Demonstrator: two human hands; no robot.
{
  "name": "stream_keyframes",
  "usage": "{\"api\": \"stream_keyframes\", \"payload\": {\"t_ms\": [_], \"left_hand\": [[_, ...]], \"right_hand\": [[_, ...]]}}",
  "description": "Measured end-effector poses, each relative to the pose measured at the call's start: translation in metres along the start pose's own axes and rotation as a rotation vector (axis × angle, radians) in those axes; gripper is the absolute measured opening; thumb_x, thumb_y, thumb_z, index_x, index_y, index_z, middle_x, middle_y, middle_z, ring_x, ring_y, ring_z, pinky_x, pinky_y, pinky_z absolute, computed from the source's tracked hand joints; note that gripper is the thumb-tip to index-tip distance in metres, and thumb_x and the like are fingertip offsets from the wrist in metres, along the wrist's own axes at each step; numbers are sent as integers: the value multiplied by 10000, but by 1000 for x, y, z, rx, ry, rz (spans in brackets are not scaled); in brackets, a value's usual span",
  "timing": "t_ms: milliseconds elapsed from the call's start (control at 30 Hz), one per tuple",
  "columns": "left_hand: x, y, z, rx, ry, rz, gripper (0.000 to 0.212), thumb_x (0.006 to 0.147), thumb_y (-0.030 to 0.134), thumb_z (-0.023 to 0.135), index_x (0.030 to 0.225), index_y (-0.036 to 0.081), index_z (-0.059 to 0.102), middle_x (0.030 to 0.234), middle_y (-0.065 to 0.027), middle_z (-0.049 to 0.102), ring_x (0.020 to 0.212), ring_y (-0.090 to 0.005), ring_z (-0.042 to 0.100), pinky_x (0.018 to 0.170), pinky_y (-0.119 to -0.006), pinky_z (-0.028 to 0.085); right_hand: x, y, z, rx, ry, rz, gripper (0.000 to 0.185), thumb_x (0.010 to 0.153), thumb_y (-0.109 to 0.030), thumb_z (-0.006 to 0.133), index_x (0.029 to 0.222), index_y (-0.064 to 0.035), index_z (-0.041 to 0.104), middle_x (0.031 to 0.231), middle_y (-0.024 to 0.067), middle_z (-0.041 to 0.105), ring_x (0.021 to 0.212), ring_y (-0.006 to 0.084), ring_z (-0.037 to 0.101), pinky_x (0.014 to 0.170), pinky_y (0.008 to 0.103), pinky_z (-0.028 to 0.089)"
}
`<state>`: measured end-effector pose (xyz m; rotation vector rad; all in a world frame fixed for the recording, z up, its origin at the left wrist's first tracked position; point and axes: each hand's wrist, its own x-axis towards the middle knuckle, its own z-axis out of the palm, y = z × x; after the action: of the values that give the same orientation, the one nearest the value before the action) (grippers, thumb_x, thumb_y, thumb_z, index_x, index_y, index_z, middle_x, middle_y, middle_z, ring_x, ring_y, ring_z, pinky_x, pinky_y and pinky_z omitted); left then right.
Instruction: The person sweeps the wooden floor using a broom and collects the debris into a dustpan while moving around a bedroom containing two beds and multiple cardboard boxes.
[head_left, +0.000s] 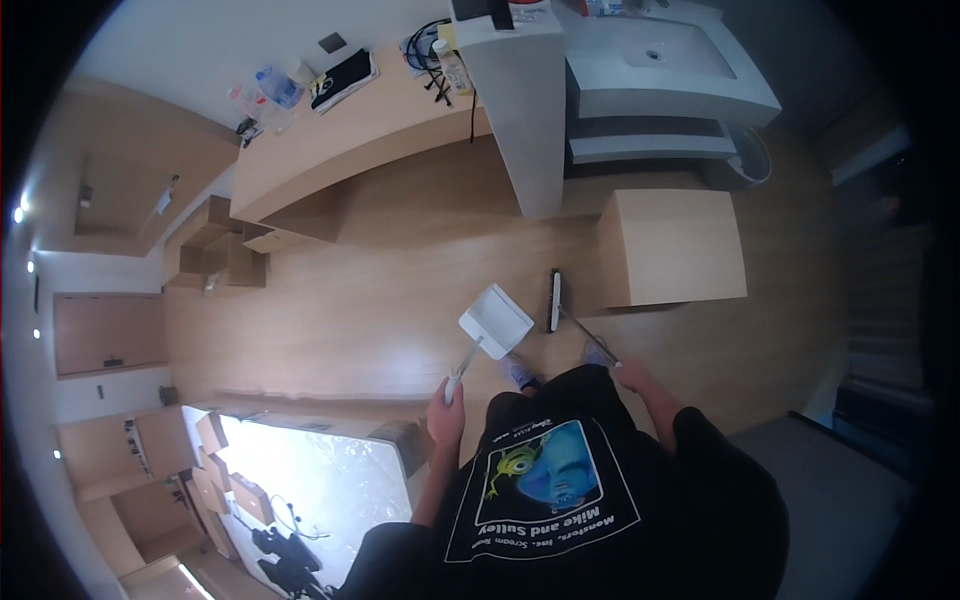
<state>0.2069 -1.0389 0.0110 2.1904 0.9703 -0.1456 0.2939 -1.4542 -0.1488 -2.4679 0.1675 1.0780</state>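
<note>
My left hand (445, 414) grips the handle of a white long-handled dustpan (496, 321), whose pan lies ahead of my feet, just left of centre. In my right hand (637, 375) is the thin stick of a broom (556, 301). The broom's narrow white head, edged with dark bristles, is at the wood floor (390, 300), a short gap to the right of the pan. I cannot make out any debris in the dustpan. My shoes (517, 371) show just behind the two tools.
A wooden box-shaped cabinet (682, 247) stands right of the broom. Ahead are a wooden desk (360, 127) with bottles and cables, a white partition (529, 112) and a washbasin (675, 52) beside a trash bin (742, 161). Cardboard boxes (250, 499) lie on the plastic-covered mattress (330, 465) at left.
</note>
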Motion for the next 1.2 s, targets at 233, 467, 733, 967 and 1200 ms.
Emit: {"api": "stream_keyframes", "payload": {"t_ms": [233, 467, 733, 967, 1200], "left_hand": [[-38, -11, 29, -288, 160, -138, 418, 890, 338, 646, 1111, -17, 660, 925, -147, 695, 821, -171, 628, 759, -331, 489], [-89, 1, 36, -401, 86, -286, 346, 966, 256, 566, 1188, -1, 632, 743, 16, 592, 650, -38, 497, 571, -206, 397], [-125, 21, 45, -422, 86, -353, 304, 949, 358, 593, 933, 61, 653, 608, 73, 445, 485, -20, 371, 431, -196, 279], [-86, -18, 55, -179, -82, -276, 362, 940, 319, 599, 1079, -8, 665, 745, -10, 622, 688, -81, 547, 634, -256, 449], [-82, -46, 57, -193, -75, -225, 359, 927, 304, 625, 1095, -10, 669, 813, -35, 656, 743, -100, 564, 687, -270, 464]], "right_hand": [[78, 5, -12, 321, 9, -118, 257, 851, -185, 524, 1009, -21, 642, 897, 246, 661, 890, 448, 622, 800, 506, 492], [179, -65, -31, 529, -15, -5, 276, 839, -151, 513, 1062, -30, 622, 870, 238, 659, 760, 375, 660, 651, 484, 512], [229, -17, 47, 220, 35, 99, 354, 898, -305, 516, 1028, -13, 670, 997, 228, 672, 977, 388, 644, 816, 486, 512], [114, 88, 69, 243, 136, 83, 325, 885, -270, 527, 1051, -11, 631, 1050, 244, 644, 1003, 419, 613, 852, 498, 492], [-23, 85, 63, 253, -18, 252, 293, 874, -241, 510, 1001, -8, 635, 998, 263, 640, 964, 447, 606, 849, 507, 480]]}}
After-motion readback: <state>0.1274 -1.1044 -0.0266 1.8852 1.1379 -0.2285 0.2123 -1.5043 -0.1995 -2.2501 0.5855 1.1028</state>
